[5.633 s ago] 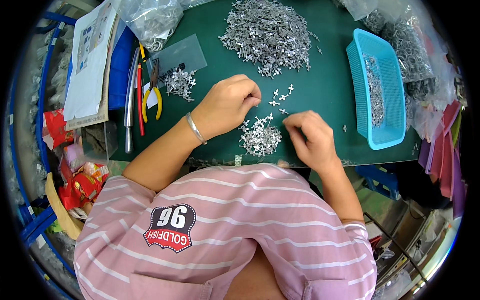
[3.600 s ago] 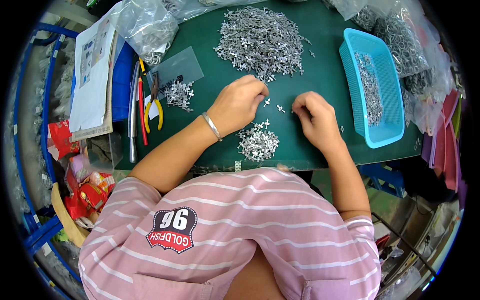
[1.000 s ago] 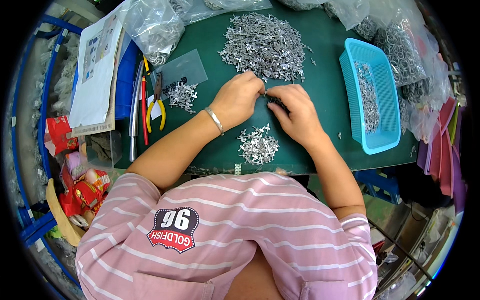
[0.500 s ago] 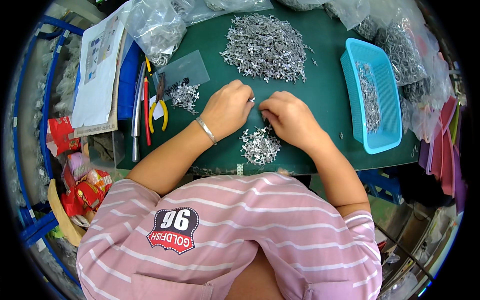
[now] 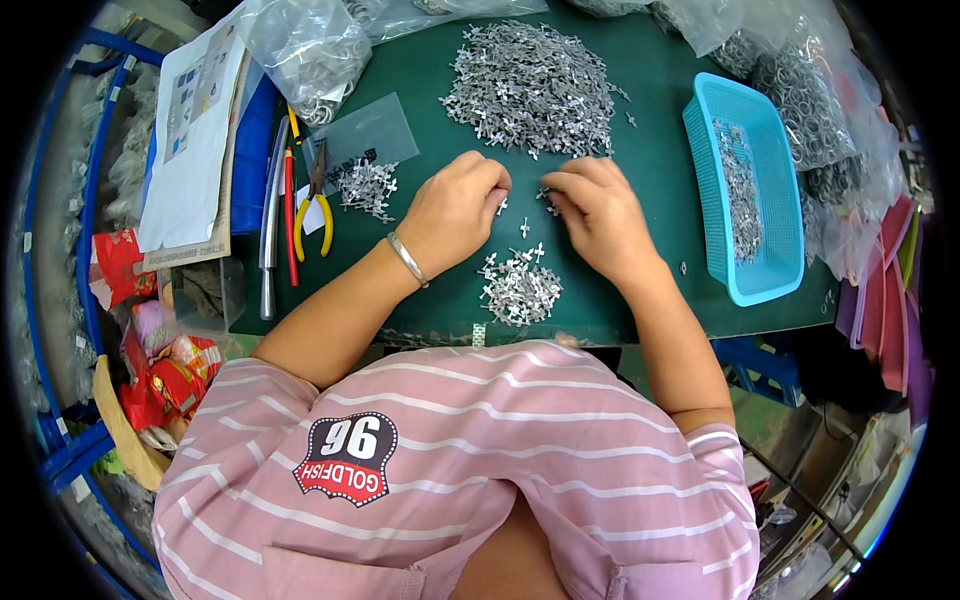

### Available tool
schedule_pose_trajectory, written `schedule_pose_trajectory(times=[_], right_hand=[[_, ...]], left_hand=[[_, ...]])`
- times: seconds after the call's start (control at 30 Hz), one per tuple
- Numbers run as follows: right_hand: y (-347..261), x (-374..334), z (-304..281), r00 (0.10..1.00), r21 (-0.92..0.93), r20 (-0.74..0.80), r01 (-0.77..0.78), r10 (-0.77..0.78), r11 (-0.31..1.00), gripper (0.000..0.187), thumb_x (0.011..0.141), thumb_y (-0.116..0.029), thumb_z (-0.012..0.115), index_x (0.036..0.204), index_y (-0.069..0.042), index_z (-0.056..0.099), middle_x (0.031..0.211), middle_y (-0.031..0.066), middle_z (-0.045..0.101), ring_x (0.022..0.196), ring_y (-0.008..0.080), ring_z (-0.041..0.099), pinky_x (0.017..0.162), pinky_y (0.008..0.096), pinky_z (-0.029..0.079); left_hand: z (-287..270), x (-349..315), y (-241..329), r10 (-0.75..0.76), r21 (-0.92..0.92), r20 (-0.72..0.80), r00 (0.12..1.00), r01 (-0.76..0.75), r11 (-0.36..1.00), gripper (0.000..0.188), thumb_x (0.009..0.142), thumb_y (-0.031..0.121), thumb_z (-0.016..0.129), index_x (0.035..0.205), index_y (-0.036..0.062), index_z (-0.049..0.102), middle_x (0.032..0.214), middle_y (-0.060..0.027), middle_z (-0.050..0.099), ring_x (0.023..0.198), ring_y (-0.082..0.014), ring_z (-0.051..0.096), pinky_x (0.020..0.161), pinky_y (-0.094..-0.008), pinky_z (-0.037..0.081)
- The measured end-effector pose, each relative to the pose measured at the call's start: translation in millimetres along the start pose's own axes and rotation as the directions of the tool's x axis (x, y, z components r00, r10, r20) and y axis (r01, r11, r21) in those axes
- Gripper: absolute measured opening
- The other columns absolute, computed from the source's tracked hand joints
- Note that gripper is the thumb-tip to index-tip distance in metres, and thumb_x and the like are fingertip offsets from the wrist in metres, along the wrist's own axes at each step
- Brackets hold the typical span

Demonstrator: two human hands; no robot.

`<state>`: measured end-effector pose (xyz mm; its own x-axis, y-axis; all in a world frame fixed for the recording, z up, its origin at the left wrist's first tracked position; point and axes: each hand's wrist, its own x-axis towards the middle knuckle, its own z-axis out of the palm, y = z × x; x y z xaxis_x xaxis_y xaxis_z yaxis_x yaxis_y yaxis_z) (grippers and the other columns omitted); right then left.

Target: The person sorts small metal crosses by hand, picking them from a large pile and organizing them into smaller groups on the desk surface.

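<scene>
My left hand (image 5: 458, 212), with a bracelet at the wrist, is closed in a pinch on a small silver cross-shaped metal piece (image 5: 502, 207) at its fingertips. To its right, my right hand (image 5: 600, 212) has its thumb and fingers drawn together, slightly blurred. Small silver bits show at those fingertips; whether they are gripped or lie on the table is unclear. One loose metal piece (image 5: 524, 228) lies between the hands. Nearer to me is a small pile of such pieces (image 5: 521, 288). A large heap of grey metal pieces (image 5: 532, 85) lies beyond my hands.
On the right stands a blue plastic basket (image 5: 715, 250) holding metal pieces, beside bags of rings (image 5: 800, 105). Yellow-handled pliers (image 5: 318, 215), a red pencil-like stick (image 5: 290, 215), a metal rod (image 5: 270, 230) and another small pile (image 5: 367, 187) lie left. Papers (image 5: 190, 140) rest at far left.
My right hand has moved right and slightly away from me, widening the gap between the hands. A loose metal piece now shows on the table between them. My left hand has shifted slightly away from me.
</scene>
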<state>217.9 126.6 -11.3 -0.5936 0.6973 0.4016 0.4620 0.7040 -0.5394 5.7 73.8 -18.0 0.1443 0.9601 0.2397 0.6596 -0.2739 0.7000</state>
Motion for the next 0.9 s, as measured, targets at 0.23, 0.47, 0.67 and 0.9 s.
schedule_pose_trajectory(times=[0.23,0.47,0.67,0.9], right_hand=[[-5.3,6.1,8.3,0.999,-0.054,0.012,-0.029,0.03,0.998,0.01,0.079,-0.007,0.072,0.088,-0.007,0.066,0.084,0.0094,0.062,0.083,0.032,0.059,0.075,0.0438,0.047],[-21.7,-14.4,0.5,0.991,0.023,0.009,-0.132,0.131,0.991,0.009,0.082,-0.001,0.069,0.09,-0.003,0.066,0.084,0.0134,0.063,0.079,0.0353,0.062,0.073,0.0447,0.052],[-13.3,-28.4,-8.5,0.996,-0.045,0.038,-0.082,0.084,0.996,0.019,0.08,0.006,0.066,0.096,-0.003,0.068,0.095,0.0118,0.064,0.089,0.0339,0.062,0.077,0.0425,0.052],[-11.5,-27.6,-9.2,0.995,0.029,0.02,-0.098,0.098,0.995,0.018,0.08,0.001,0.071,0.098,-0.003,0.068,0.093,0.0116,0.063,0.088,0.0332,0.062,0.077,0.0426,0.052]], left_hand=[[-3.9,-7.4,1.7,0.069,0.025,0.039,0.997,-0.07,0.997,0.015,0.083,0.002,0.072,0.096,0.0024,0.065,0.089,-0.0125,0.06,0.08,-0.0308,0.063,0.071,-0.0391,0.051],[-3.3,-12.8,2.0,0.054,0.023,0.042,0.998,-0.055,0.998,0.016,0.083,0.003,0.073,0.096,0.0029,0.065,0.088,-0.0111,0.06,0.078,-0.0289,0.063,0.069,-0.0377,0.051],[3.2,-8.2,5.8,0.131,-0.051,-0.02,0.991,-0.131,0.99,0.014,0.082,0.004,0.073,0.095,0.0039,0.067,0.089,-0.0106,0.06,0.081,-0.0292,0.063,0.071,-0.0379,0.051],[31.2,7.8,13.6,0.243,0.162,0.087,0.966,-0.254,0.954,0.014,0.078,0.008,0.076,0.089,0.0117,0.068,0.09,-0.0027,0.059,0.087,-0.0249,0.058,0.075,-0.0394,0.04]])
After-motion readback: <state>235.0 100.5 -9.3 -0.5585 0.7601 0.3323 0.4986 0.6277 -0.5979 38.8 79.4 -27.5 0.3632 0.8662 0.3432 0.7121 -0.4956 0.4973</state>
